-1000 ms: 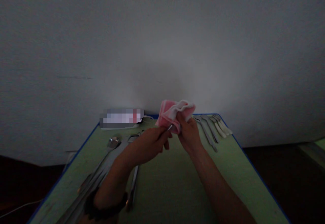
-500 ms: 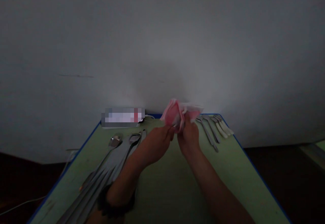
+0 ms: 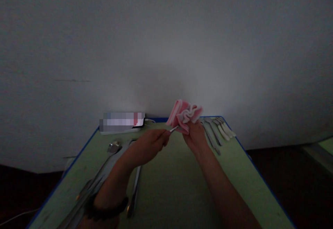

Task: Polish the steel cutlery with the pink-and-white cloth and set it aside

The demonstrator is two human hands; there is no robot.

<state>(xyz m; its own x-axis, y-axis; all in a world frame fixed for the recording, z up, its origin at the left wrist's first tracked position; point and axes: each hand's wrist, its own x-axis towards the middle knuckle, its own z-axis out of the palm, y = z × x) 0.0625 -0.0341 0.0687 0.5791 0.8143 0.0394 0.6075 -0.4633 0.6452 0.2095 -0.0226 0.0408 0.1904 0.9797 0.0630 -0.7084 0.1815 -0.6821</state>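
My left hand (image 3: 153,145) is closed round one end of a slim metal utensil (image 3: 174,129). Its other end runs into a crumpled pink-and-white cloth (image 3: 179,113), so its kind is hidden. The cloth is bunched in my right hand (image 3: 195,137), whose fingers are closed and partly covered by its folds. Both hands are raised over the far part of the table. Beneath my left forearm lie several long metal utensils, among them a ladle (image 3: 114,147) at the left.
The green table (image 3: 171,187) has a blue edge and stands against a grey wall (image 3: 166,49). At the back left a phone (image 3: 140,122) with a white cable rests on the table. Forks (image 3: 214,132) and white-handled cutlery (image 3: 225,132) lie at the back right.
My left hand has drawn left and slightly down, away from the cloth, baring more of the metal utensil. The cloth's folds have shifted in my right hand.
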